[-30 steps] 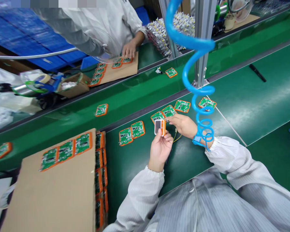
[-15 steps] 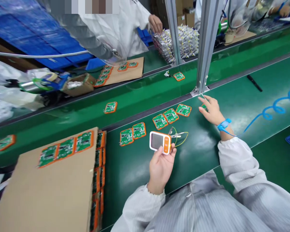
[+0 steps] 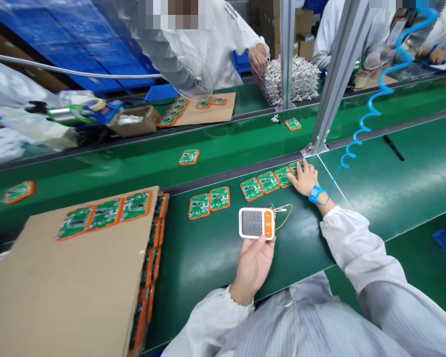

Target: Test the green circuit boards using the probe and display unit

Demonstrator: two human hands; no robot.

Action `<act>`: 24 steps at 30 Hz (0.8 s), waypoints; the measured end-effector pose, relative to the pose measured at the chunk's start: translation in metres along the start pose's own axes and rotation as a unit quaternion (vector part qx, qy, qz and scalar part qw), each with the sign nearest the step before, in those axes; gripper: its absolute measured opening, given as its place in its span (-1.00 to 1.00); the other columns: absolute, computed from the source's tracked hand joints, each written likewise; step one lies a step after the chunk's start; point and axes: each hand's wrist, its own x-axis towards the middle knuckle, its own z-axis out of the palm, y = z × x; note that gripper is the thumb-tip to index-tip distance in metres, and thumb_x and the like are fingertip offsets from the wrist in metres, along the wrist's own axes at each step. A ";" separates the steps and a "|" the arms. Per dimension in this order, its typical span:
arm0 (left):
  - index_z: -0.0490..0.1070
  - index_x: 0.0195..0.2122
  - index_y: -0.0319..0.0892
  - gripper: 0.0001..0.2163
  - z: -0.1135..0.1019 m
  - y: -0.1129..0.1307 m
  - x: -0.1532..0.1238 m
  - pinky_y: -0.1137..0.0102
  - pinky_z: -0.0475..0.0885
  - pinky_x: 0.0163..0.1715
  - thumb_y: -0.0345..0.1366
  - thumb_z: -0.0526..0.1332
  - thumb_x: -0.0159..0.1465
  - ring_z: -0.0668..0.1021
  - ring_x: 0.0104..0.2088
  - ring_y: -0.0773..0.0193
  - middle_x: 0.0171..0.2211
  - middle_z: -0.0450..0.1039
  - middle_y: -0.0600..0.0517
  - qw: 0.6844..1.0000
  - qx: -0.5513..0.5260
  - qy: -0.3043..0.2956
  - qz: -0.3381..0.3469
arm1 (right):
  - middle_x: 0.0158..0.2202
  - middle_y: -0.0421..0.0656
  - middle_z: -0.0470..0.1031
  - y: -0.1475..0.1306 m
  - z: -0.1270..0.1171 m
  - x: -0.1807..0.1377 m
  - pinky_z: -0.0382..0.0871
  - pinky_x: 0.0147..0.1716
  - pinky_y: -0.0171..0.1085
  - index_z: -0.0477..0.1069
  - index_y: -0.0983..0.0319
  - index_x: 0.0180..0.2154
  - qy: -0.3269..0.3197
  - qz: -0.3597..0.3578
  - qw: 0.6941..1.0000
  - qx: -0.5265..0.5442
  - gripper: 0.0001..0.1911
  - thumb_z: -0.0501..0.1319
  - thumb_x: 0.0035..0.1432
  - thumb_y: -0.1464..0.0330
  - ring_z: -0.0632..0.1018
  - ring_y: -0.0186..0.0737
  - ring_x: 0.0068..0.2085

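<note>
My left hand (image 3: 253,265) holds a white and orange device with a grey display (image 3: 256,223) above the green mat, screen facing me. A thin yellow wire with a clip (image 3: 282,210) lies just right of the device. My right hand (image 3: 305,179), with a blue wrist strap (image 3: 315,194), rests fingers down on the rightmost board of a row of green circuit boards in orange frames (image 3: 267,182). Two more such boards (image 3: 209,202) lie to the left of that row.
A cardboard sheet (image 3: 70,282) carrying boards tops a stack of boards at my left. The conveyor (image 3: 226,144) behind carries single boards. A blue coiled cord (image 3: 371,106) rises beside a metal post (image 3: 334,74). Other people in white coats work across the belt. A black pen (image 3: 393,147) lies to the right.
My left hand turned the device so its display faces me and lifted it slightly. My right hand drew back left onto the end board of the row. The coiled cord swung up.
</note>
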 end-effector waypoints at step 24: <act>0.03 0.32 -0.23 -0.35 -0.080 0.106 0.084 -0.13 -0.11 0.20 -0.04 0.08 0.26 -0.05 0.31 -0.29 0.32 -0.16 -0.36 0.524 0.778 0.258 0.230 | -0.66 -0.33 0.18 -0.062 -0.059 -0.081 -0.01 -0.76 -0.42 0.29 0.23 -0.46 -0.114 0.108 0.683 0.713 -0.68 0.18 0.01 0.09 0.17 -0.48 -0.67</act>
